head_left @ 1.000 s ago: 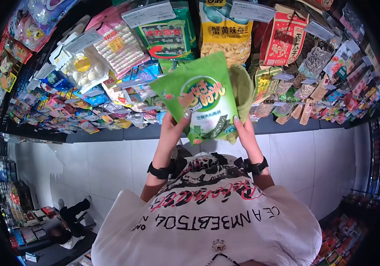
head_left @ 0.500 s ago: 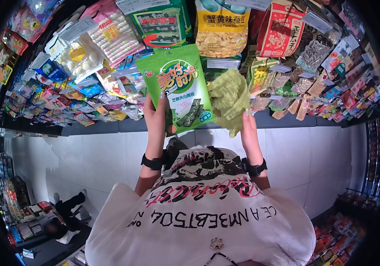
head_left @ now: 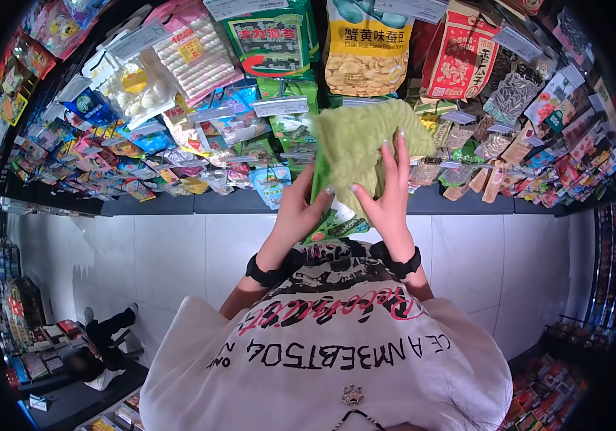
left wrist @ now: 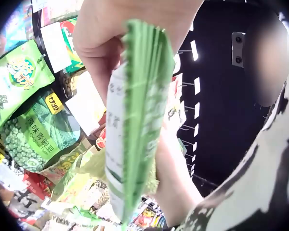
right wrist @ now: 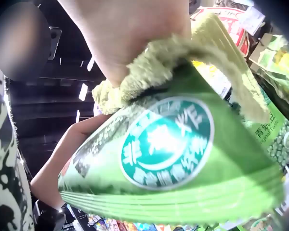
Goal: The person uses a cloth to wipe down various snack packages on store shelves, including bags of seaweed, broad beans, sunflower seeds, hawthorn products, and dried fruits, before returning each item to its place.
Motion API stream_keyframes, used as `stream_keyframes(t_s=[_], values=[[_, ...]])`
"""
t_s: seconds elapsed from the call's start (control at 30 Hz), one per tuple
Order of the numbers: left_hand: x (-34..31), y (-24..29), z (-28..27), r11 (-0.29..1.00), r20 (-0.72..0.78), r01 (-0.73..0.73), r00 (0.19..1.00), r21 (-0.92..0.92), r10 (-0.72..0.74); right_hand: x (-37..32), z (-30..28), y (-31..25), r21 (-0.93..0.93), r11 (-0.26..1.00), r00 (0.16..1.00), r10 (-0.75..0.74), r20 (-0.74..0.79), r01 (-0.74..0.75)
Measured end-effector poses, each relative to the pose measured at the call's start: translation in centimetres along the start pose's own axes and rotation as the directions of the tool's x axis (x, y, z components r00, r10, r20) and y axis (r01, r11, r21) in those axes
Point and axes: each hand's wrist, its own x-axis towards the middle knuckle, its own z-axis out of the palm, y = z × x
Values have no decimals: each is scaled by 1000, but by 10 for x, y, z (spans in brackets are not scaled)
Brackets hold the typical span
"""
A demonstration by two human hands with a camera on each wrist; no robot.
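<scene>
My left hand (head_left: pixel 297 208) grips a green seaweed snack bag (head_left: pixel 338 221) by its left side, thumb on the front. A fuzzy pale-green cloth (head_left: pixel 365 136) lies over the bag's front and hides most of its print. My right hand (head_left: pixel 393 190) holds the cloth, thumb low and fingers spread up across it. In the left wrist view the bag (left wrist: pixel 144 120) is edge-on, its crimped seam toward the camera. The right wrist view shows the bag's printed front (right wrist: pixel 231 163) with the cloth (right wrist: pixel 151 67) bunched under my right hand (right wrist: pixel 135 33).
Ahead rises a rack of hanging snacks, among them a yellow broad bean bag (head_left: pixel 367 61), a red sunflower seed bag (head_left: pixel 459 57) and a green seaweed pack (head_left: pixel 268 43). Pale floor tiles (head_left: pixel 157 251) lie below. A person (head_left: pixel 103 345) is at lower left.
My right hand has brought the cloth leftward from beside the bag onto its front. The bag, first facing up in full view, has shifted right and is now largely covered.
</scene>
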Motion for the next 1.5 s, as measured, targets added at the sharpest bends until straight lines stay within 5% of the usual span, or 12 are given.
stream_keyframes(t_s=[0.17, 0.23, 0.47, 0.6, 0.77, 0.83, 0.93, 1.03, 1.17, 1.3, 1.37, 1.5], values=[[6, -1, 1, 985, -283, -118, 956, -124, 79, -26, 16, 38, 513, 683, 854, 435, 286, -520], [5, -3, -9, 990, -291, -46, 957, -136, 5, -29, 8, 41, 416, 118, 432, 192, 881, -902], [14, -18, -20, 993, -322, -38, 947, -115, -1, -36, 19, 41, 435, 326, 488, 98, 867, -839], [19, -34, -17, 853, -92, -129, 975, 506, 202, -35, 25, 50, 313, 752, 708, 275, 651, -580], [9, -63, -1, 985, 77, 112, 992, -135, -102, -23, 25, 17, 300, 943, 864, -29, 502, -142], [9, -59, -14, 948, 293, 250, 938, -199, -185, -27, 30, 12, 366, 918, 781, -115, 613, -152], [4, -62, -27, 808, 206, 265, 962, -526, -181, -27, 27, 6, 355, 925, 785, -118, 608, -135], [7, -65, -37, 704, 129, 234, 971, -670, -199, -21, 17, 4, 468, 762, 812, 126, 571, -447], [14, -57, -38, 794, 56, 283, 952, -538, -302, -26, 17, 21, 421, 792, 882, 301, 364, -443], [14, -57, -37, 871, 81, 216, 976, -441, -201, -34, 15, 42, 414, 689, 790, 404, 461, -594], [13, -62, -45, 846, 57, 255, 964, -468, -259, -41, 13, 51, 497, 398, 631, 585, 509, -771], [24, -74, -47, 891, -127, 186, 958, -414, -258, -41, 10, 48, 466, 378, 600, 532, 598, -800]])
